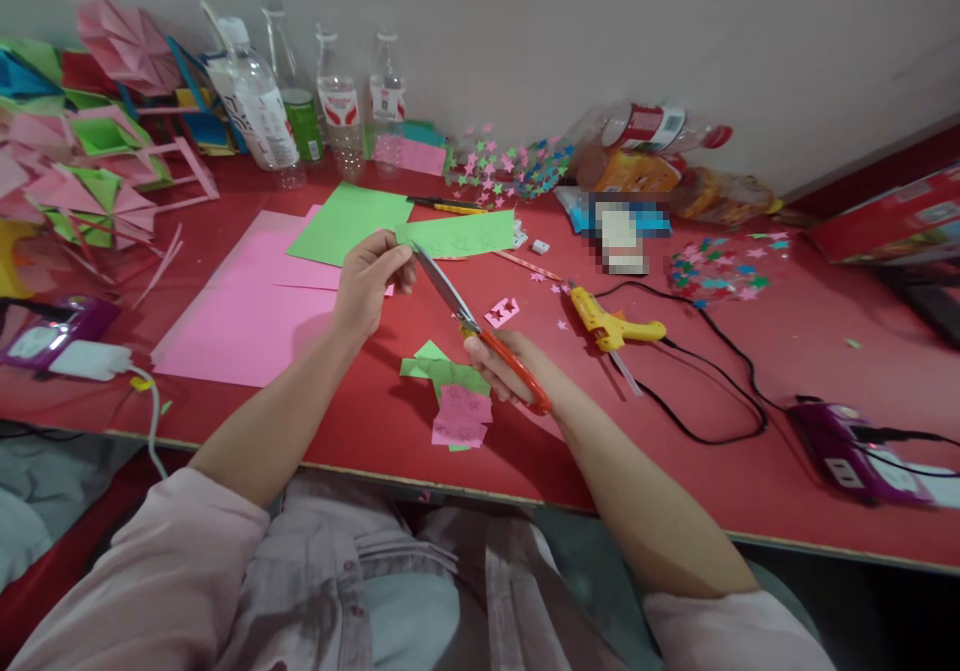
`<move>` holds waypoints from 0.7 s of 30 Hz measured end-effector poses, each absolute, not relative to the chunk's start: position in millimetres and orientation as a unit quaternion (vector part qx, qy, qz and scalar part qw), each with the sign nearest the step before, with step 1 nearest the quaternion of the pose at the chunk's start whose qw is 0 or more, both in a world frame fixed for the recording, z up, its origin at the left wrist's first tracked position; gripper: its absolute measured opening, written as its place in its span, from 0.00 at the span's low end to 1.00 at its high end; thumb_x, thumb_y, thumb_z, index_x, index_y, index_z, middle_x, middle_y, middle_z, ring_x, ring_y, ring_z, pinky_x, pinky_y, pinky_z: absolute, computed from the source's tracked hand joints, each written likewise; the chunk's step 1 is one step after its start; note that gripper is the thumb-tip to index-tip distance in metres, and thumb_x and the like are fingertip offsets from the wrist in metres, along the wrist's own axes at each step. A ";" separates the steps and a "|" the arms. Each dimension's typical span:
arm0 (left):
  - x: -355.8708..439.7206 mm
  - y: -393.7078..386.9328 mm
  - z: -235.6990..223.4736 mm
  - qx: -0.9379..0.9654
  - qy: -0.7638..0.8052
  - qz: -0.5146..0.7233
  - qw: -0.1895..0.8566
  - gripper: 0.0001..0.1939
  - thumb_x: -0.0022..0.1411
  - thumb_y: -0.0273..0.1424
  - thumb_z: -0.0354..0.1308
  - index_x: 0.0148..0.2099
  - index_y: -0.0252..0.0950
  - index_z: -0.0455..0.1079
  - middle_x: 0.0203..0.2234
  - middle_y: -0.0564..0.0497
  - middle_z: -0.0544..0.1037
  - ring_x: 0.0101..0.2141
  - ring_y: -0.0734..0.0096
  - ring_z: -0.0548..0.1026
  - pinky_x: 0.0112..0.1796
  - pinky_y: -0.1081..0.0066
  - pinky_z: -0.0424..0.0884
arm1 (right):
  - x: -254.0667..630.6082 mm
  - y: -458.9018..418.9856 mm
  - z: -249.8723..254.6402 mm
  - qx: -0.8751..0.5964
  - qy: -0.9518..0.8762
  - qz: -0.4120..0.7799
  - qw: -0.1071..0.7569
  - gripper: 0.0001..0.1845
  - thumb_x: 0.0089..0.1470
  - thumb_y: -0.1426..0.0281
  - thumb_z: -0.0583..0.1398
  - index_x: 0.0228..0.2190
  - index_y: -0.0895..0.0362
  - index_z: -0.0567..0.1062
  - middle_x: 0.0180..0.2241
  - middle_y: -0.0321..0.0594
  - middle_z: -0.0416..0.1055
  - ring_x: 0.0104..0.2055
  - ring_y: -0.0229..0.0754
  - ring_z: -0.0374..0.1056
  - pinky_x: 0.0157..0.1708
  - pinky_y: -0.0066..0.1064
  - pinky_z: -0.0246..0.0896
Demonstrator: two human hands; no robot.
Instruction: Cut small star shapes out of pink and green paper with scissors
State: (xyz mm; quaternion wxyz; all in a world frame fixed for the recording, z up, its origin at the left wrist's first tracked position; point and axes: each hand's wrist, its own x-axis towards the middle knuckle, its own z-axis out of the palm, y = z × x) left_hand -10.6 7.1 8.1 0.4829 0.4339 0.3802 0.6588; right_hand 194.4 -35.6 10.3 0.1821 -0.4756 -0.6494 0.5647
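My left hand pinches the left end of a green paper strip that bears faint pencil drawings. In my right hand is a pair of scissors with red handles. Their blades point up and left, the tips touching or very close to the strip beside my left fingers; whether they are parted I cannot make out. Below the scissors lie small green scraps and pink scraps of paper. A pink piece with star-shaped cut-outs rests just beyond my right hand.
Pink sheets and a green sheet lie on the left. A yellow glue gun and its black cord are to the right. Bottles line the wall, paper crafts fill the far left, and power strips sit at both sides.
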 end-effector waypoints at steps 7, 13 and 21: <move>-10.8 7.4 6.9 0.452 0.397 0.640 0.477 0.12 0.52 0.29 0.60 0.22 0.37 0.59 0.14 0.58 0.71 0.14 0.84 0.65 0.17 0.81 0.61 | 195.3 -34.2 7.6 -0.476 -0.643 0.573 0.179 0.28 0.55 0.43 0.56 0.22 0.54 0.63 0.09 0.26 0.54 0.10 0.29 0.49 0.11 0.23 0.49; -10.6 6.8 7.2 0.453 0.392 0.642 0.478 0.12 0.52 0.30 0.60 0.22 0.37 0.59 0.13 0.59 0.70 0.14 0.84 0.65 0.17 0.81 0.61 | 194.8 -34.9 11.9 -0.471 -0.650 0.567 0.186 0.28 0.55 0.44 0.56 0.21 0.54 0.60 0.09 0.26 0.52 0.10 0.29 0.49 0.10 0.23 0.47; -10.2 7.3 7.5 0.453 0.386 0.646 0.478 0.12 0.51 0.30 0.60 0.22 0.37 0.58 0.13 0.59 0.70 0.13 0.85 0.65 0.16 0.82 0.60 | 193.6 -36.1 15.4 -0.466 -0.656 0.564 0.185 0.28 0.58 0.46 0.56 0.21 0.53 0.57 0.09 0.26 0.52 0.09 0.30 0.49 0.10 0.23 0.46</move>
